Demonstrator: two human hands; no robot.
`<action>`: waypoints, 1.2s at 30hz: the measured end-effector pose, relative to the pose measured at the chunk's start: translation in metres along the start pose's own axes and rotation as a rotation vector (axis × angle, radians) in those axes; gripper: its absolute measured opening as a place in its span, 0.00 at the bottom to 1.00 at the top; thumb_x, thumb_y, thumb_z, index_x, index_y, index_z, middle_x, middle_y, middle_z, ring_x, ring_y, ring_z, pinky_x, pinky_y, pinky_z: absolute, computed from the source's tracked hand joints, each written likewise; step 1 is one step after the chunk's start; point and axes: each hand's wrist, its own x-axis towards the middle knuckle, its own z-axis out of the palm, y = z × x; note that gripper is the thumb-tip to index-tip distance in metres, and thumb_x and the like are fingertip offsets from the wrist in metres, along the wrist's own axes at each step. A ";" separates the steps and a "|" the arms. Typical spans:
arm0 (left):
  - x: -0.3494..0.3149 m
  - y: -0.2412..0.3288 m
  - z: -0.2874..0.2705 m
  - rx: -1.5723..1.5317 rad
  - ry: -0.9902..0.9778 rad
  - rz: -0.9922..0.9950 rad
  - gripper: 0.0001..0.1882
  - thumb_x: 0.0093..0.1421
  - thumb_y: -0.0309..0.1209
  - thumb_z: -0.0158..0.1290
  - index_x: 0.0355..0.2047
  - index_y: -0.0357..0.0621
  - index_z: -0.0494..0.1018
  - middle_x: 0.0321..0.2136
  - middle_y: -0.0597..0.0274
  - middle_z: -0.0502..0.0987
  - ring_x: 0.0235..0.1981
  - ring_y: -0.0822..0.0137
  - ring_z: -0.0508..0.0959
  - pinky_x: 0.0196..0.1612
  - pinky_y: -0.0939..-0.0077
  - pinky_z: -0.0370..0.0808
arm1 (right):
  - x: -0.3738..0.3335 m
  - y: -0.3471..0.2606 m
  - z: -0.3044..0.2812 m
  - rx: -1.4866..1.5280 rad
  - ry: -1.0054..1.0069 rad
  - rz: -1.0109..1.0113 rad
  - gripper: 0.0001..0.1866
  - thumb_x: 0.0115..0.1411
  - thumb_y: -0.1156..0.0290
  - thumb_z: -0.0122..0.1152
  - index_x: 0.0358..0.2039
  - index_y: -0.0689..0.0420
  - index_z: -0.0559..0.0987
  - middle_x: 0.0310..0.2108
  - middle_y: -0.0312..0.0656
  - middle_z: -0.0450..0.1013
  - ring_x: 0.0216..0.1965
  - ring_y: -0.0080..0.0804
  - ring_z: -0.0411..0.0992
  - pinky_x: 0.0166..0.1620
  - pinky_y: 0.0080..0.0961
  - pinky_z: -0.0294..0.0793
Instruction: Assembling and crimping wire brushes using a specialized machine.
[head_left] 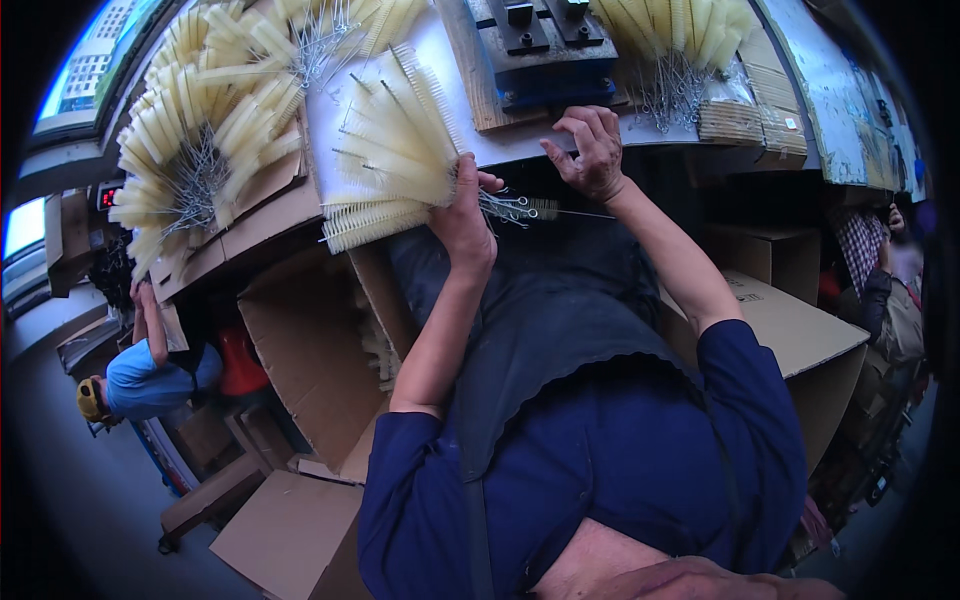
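My left hand (464, 218) is closed round a fanned bundle of pale-yellow bottle brushes (395, 145). Their bristle ends point up and left, over the front of the white worktable (335, 90). On the other side of my fist, the twisted wire handles (508, 206) stick out to the right, ending in small loops. My right hand (592, 155) hovers empty in front of the table edge, fingers loosely bent and thumb apart. Just beyond it stands a blue and black metal fixture (553, 75). Below my hands, one thin wire with a short bristled part (543, 209) lies across my dark apron (560, 290).
More brushes lie in a large pile (180, 130) at the left and another (685, 30) at the far right, beside flat cardboard (770, 100). Open cardboard boxes (310, 350) (790, 310) stand on both sides of me. A person in blue (160, 375) works at the left.
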 end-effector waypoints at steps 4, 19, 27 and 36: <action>0.001 -0.036 0.004 -0.039 0.035 -0.131 0.06 0.64 0.24 0.55 0.40 0.35 0.73 0.32 0.59 0.76 0.24 0.69 0.79 0.30 0.71 0.81 | -0.040 -0.027 0.000 0.050 -0.176 -0.049 0.19 0.50 0.66 0.70 0.42 0.55 0.76 0.47 0.44 0.72 0.52 0.43 0.68 0.57 0.40 0.63; 0.011 -0.023 -0.053 -0.058 0.104 -0.022 0.07 0.63 0.22 0.54 0.41 0.36 0.73 0.30 0.61 0.76 0.22 0.70 0.78 0.28 0.72 0.82 | -0.103 -0.013 0.050 0.084 -1.278 0.339 0.15 0.64 0.65 0.55 0.45 0.61 0.78 0.40 0.56 0.76 0.42 0.57 0.74 0.46 0.46 0.75; -0.001 -0.013 -0.064 -0.001 0.140 -0.062 0.11 0.64 0.26 0.57 0.46 0.37 0.74 0.37 0.59 0.78 0.33 0.68 0.81 0.32 0.73 0.82 | -0.039 -0.050 -0.010 0.241 -0.436 0.058 0.05 0.54 0.79 0.60 0.32 0.59 0.76 0.27 0.46 0.72 0.27 0.47 0.70 0.37 0.39 0.72; -0.012 0.010 -0.045 -0.110 -0.110 -0.076 0.14 0.62 0.23 0.58 0.48 0.38 0.73 0.41 0.59 0.78 0.39 0.65 0.80 0.36 0.66 0.83 | -0.016 -0.078 -0.033 0.203 -0.507 -0.003 0.04 0.56 0.77 0.60 0.34 0.58 0.77 0.20 0.45 0.73 0.23 0.41 0.75 0.28 0.33 0.71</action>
